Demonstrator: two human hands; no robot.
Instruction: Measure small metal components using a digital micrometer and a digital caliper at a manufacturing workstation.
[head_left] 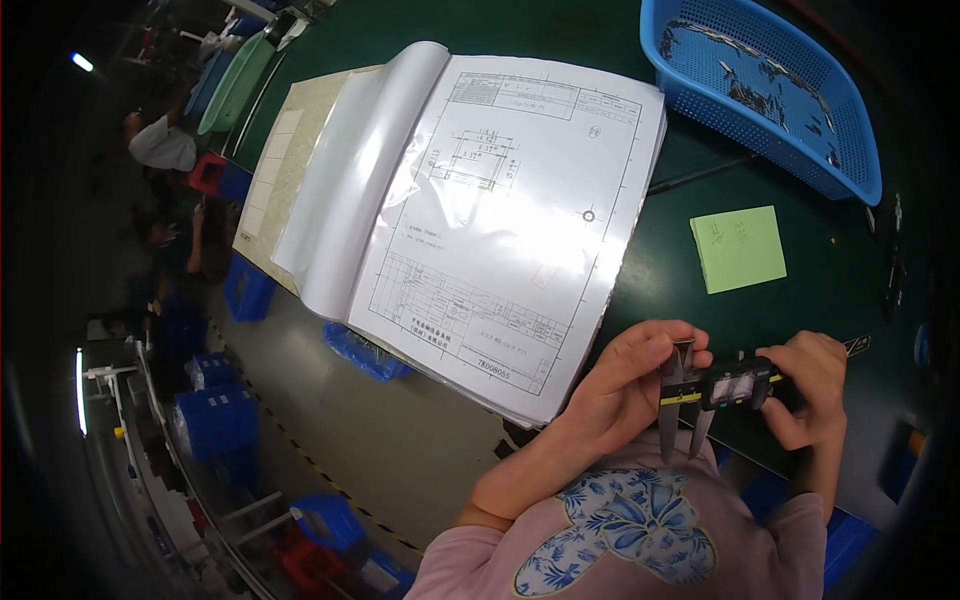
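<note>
A digital caliper with a dark body and a small display is held near my chest at the lower right. My right hand grips its right end, with the thumb bent below the beam. The caliper's long lower jaws hang down, slightly apart. My left hand is closed at the small upper jaws, with thumb and fingertips pinched together. Whatever small piece they may hold there is too small to make out. Beyond my left hand lies an open binder of plastic sleeves with a technical drawing.
On the green table, a pad of yellow-green sticky notes lies beyond my hands. A blue perforated basket with many small dark parts stands at the far right. Blue bins and other people are off to the left.
</note>
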